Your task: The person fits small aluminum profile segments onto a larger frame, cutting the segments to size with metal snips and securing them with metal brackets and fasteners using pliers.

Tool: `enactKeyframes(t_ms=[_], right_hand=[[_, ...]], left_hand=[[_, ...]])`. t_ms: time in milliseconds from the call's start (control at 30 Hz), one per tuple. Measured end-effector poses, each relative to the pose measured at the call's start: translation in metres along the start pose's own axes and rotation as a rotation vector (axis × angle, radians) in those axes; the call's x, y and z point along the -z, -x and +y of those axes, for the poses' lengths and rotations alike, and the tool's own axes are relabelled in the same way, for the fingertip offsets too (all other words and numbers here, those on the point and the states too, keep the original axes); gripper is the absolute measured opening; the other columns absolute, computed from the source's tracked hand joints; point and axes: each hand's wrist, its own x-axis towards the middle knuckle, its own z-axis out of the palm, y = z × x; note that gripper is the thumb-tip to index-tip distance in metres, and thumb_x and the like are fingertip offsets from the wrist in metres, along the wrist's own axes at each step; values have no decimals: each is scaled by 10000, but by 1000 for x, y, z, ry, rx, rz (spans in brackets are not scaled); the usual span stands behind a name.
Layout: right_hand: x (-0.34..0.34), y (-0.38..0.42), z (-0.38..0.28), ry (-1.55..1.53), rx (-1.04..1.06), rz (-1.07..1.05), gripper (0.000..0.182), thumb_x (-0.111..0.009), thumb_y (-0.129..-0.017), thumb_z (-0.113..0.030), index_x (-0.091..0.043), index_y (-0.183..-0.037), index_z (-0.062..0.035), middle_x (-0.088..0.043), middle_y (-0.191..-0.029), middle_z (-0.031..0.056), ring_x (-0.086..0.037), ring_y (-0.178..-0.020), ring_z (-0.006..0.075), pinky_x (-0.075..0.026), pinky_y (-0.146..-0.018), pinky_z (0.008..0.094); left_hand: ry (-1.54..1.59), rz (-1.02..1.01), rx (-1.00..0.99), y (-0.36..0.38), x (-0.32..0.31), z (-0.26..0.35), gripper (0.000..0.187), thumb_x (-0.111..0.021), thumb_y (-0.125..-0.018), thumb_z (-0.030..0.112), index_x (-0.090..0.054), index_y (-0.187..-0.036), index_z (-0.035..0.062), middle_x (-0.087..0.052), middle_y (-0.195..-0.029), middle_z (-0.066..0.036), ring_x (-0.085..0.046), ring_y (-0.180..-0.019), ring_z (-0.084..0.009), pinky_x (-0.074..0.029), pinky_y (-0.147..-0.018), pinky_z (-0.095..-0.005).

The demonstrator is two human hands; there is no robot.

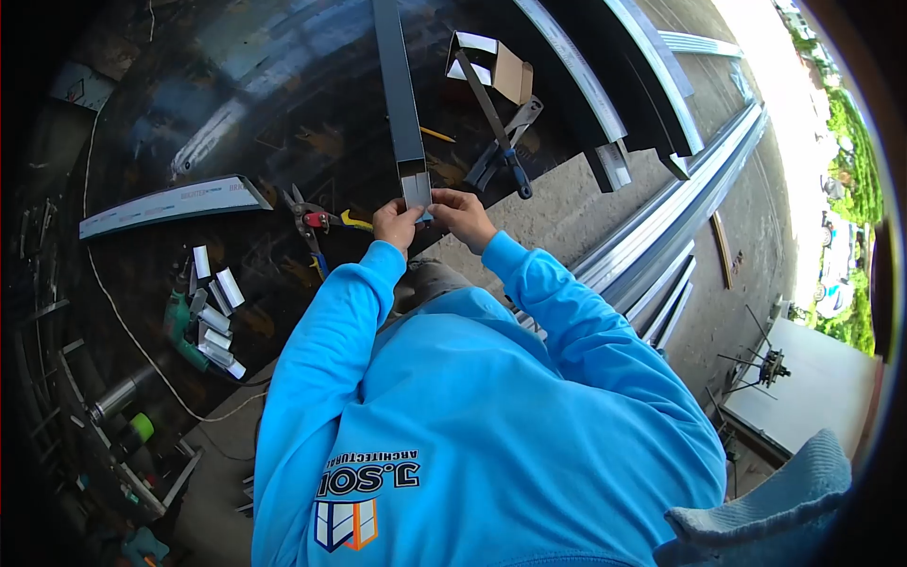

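Observation:
A long dark metal channel lies on the dark workbench with its near end pointing at me. At that end, a small grey metal piece sits in the channel's mouth. My left hand pinches its left near edge between thumb and fingers. On the other side, my right hand has its fingertips closed on the right near corner of the same piece. Just left of my hands rest snips with red and yellow handles. A yellow pencil lies beside the channel.
A blue-handled file and an open cardboard box stand right of the channel. Leftward are a film-covered strip, a green drill and several short offcuts. Long metal profiles lie at right.

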Motion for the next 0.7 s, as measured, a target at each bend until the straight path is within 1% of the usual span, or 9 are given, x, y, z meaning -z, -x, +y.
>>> enactKeyframes(t_ms=[67,100,167,200,267,400,467,533,700], right_hand=[[5,-3,7,116,51,-76,352,-585,-917,-71,-593,-1259,10,-663,-1048,47,-602,-868,100,-511,-779,266],[6,-2,10,108,34,-68,352,-585,-917,-71,-593,-1259,10,-663,-1048,47,-602,-868,100,-511,-779,266],[7,-1,13,210,122,-90,355,-582,-923,-73,-581,-1264,26,-664,-1065,64,-605,-879,104,-515,-794,271],[6,-5,13,201,114,-80,355,-582,-923,-73,-581,-1264,26,-664,-1065,64,-605,-879,104,-515,-794,271],[0,-4,13,127,95,-3,315,-610,-885,-111,-642,-1165,29,-687,-910,81,-620,-794,128,-524,-770,295],[-6,-2,1,131,30,66,307,-623,-874,-102,-641,-1151,29,-686,-919,81,-629,-822,135,-525,-784,302],[-11,-3,5,43,110,79,284,-634,-865,-99,-639,-1118,28,-679,-935,86,-629,-823,133,-523,-777,294],[-9,-4,2,55,95,72,272,-634,-864,-101,-638,-1105,25,-675,-939,86,-626,-827,132,-522,-777,293],[0,-10,5,23,44,28,253,-630,-866,-94,-635,-1092,19,-664,-946,80,-616,-835,138,-515,-794,292]], left_hand=[[-20,-11,39,0,3,-3,142,-662,-874,96,-665,-1005,39,-679,-942,-37,-638,-839,-133,-524,-699,-274],[9,-28,69,2,4,-2,139,-659,-877,92,-665,-1004,39,-679,-943,-39,-637,-841,-132,-526,-697,-274],[34,-51,105,4,6,2,135,-656,-879,89,-665,-1004,39,-679,-945,-41,-637,-842,-130,-529,-696,-274],[22,-55,85,5,8,2,135,-657,-880,87,-664,-1005,37,-679,-944,-41,-636,-842,-130,-531,-695,-276],[-7,-72,86,6,11,6,134,-658,-881,86,-663,-1005,35,-679,-944,-42,-636,-842,-130,-533,-694,-278],[-9,-64,76,1,10,16,119,-662,-883,73,-659,-995,34,-677,-939,-36,-633,-844,-124,-535,-696,-283],[-19,-59,81,-1,11,16,113,-663,-883,69,-658,-992,36,-676,-938,-35,-632,-847,-122,-533,-700,-287],[58,-50,90,-1,11,15,112,-665,-884,64,-654,-993,39,-675,-938,-34,-631,-855,-121,-529,-716,-293],[73,-25,111,3,7,18,126,-669,-881,63,-647,-1001,34,-674,-938,-43,-630,-856,-130,-524,-723,-294]])
